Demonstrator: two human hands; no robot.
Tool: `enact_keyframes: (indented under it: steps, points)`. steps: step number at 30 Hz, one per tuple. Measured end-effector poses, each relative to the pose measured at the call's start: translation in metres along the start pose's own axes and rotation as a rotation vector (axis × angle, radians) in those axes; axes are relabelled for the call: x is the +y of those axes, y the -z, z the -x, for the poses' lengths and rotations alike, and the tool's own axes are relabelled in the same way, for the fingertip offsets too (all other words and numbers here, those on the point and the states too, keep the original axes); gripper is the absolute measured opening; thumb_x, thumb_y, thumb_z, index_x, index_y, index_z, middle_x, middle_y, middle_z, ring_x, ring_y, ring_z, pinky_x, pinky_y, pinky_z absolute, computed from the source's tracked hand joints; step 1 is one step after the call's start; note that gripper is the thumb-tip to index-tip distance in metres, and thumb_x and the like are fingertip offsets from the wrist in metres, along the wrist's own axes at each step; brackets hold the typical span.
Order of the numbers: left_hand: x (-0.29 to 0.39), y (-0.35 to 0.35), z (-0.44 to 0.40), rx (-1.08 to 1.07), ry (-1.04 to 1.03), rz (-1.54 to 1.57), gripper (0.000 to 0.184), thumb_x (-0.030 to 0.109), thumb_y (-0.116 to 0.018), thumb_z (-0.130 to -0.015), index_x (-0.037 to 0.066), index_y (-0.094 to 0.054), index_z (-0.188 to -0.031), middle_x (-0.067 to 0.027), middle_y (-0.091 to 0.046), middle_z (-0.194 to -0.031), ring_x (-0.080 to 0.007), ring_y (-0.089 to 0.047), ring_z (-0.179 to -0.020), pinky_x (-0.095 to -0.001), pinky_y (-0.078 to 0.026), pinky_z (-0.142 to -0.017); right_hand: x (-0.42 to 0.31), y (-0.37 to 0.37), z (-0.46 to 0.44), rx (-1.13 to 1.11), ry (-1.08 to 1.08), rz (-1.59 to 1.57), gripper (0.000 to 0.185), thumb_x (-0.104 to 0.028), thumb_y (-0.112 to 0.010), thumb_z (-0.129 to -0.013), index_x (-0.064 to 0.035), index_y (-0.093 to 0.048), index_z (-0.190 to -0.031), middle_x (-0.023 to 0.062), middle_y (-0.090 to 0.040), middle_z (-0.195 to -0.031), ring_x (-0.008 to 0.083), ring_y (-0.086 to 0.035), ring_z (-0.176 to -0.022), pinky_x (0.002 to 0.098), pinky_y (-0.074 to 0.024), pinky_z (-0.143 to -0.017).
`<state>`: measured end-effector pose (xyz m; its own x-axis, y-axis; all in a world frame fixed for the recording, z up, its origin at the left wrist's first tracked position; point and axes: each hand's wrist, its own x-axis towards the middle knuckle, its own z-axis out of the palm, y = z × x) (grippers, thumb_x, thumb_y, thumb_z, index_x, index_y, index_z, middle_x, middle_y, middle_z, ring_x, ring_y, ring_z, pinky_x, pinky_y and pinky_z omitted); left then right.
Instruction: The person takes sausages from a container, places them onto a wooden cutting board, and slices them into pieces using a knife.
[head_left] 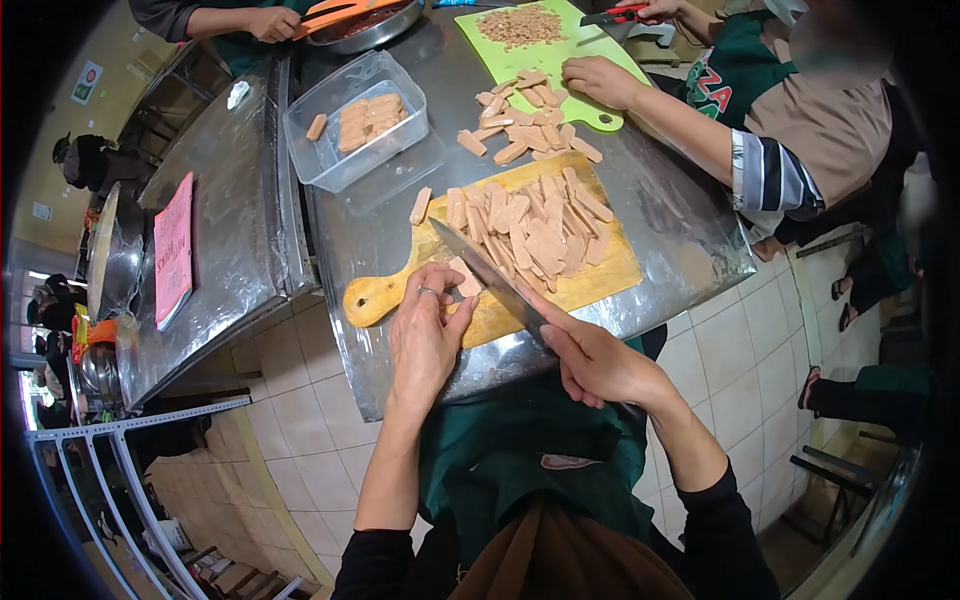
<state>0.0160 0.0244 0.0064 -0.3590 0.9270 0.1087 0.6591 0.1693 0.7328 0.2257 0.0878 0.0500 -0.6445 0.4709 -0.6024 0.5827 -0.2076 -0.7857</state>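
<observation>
My right hand [598,362] is wrapped round the handle of a kitchen knife [487,272], whose long blade slants up and left across the wooden cutting board [618,282]. Just left of the blade, the fingers of my left hand [424,332] pinch a pale pink sausage piece [464,278] flat against the board. Beyond the knife lies a loose heap of sausage slices [535,228], cut lengthwise. A single sausage piece [420,206] rests apart at the board's far left edge.
Whole sausages [370,120] sit in a clear plastic tub [345,178] on the metal table [680,235]. Opposite, a co-worker's hand [603,82] rests on a green board [490,55] with chopped bits; their other hand holds a red-handled knife [612,15]. Another person stirs a metal bowl [365,38].
</observation>
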Motion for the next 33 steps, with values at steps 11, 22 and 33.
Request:
enact_keyframes:
  steps: [11, 22, 33]
  points:
    - [-0.009, 0.005, -0.027, 0.08, 0.008, -0.029, 0.029, 0.018, -0.074, -0.087, 0.004, -0.064, -0.11, -0.0099, -0.066, -0.096, -0.0172, -0.061, -0.073, -0.0307, -0.052, -0.067, 0.025, 0.018, 0.048, 0.088, 0.213, -0.283, 0.054, -0.014, -0.03, -0.106, -0.021, -0.018, -0.158, -0.0012, -0.044, -0.051, 0.0061, -0.042, -0.039, 0.0218, -0.0415, -0.04]
    - [-0.05, 0.011, -0.107, 0.042, -0.011, -0.3, 0.03, 0.029, -0.062, -0.094, 0.003, -0.07, -0.108, -0.019, -0.069, -0.095, -0.0347, -0.067, -0.087, -0.0431, -0.052, -0.078, 0.041, 0.016, 0.035, 0.165, 0.206, -0.292, 0.053, -0.018, -0.034, -0.107, -0.0211, -0.02, -0.158, 0.0009, -0.048, -0.052, 0.0074, -0.043, -0.039, 0.0229, -0.0415, -0.04]
    - [0.008, 0.006, -0.081, -0.075, -0.268, -0.088, 0.031, 0.024, -0.07, -0.089, 0.003, -0.068, -0.112, -0.0154, -0.067, -0.102, -0.0344, -0.065, -0.094, -0.0429, -0.051, -0.083, 0.046, 0.03, 0.043, 0.282, 0.223, -0.292, 0.053, -0.017, -0.034, -0.107, -0.0183, -0.02, -0.158, 0.0004, -0.048, -0.051, 0.0073, -0.043, -0.039, 0.0233, -0.0412, -0.039]
